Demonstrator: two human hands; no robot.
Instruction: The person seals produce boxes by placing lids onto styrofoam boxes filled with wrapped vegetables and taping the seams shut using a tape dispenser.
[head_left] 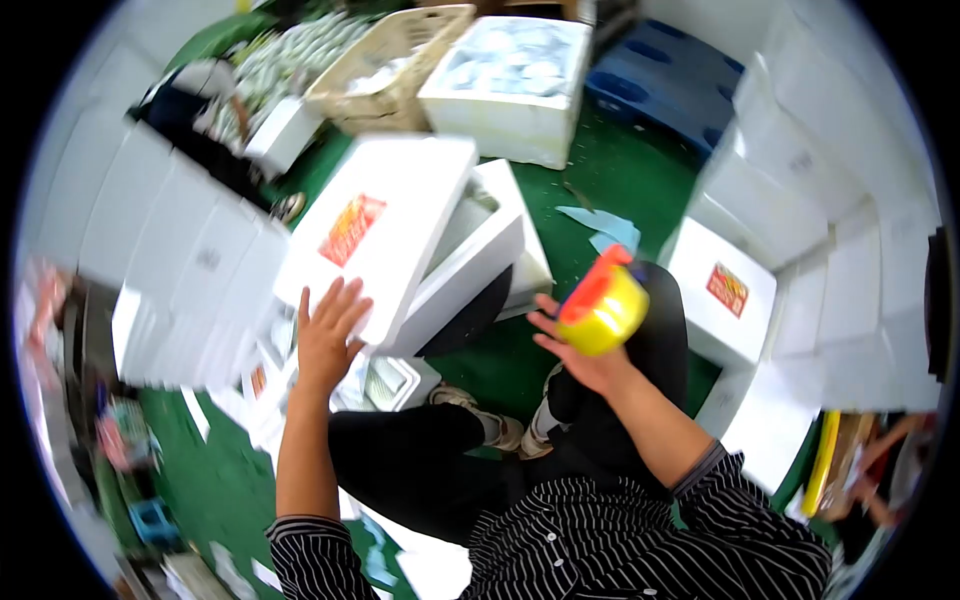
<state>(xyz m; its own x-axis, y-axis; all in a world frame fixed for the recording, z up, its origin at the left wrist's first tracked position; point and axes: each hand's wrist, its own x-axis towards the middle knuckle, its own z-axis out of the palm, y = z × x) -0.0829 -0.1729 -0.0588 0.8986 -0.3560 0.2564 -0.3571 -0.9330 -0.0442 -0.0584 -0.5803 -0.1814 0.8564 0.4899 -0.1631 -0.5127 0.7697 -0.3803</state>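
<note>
My left hand [328, 335] is open with its fingers spread. It lies against the near edge of a white foam lid [410, 200] bearing a red and yellow label. The lid sits askew on a white foam box [455, 290], leaving a gap on the right where pale contents show. My right hand [585, 362] holds a tape dispenser [605, 305], red-orange with a wide yellow roll, above my right knee. The dispenser is somewhat blurred and hides part of that hand; some fingertips stick out on its left.
White foam boxes are stacked at the left and right [720, 290]. Behind stand a beige crate [375, 105], a filled foam box [500, 130] and a blue pallet [665, 85]. A person [200, 110] bends over a box at back left. Blue scraps [605, 225] litter the green floor.
</note>
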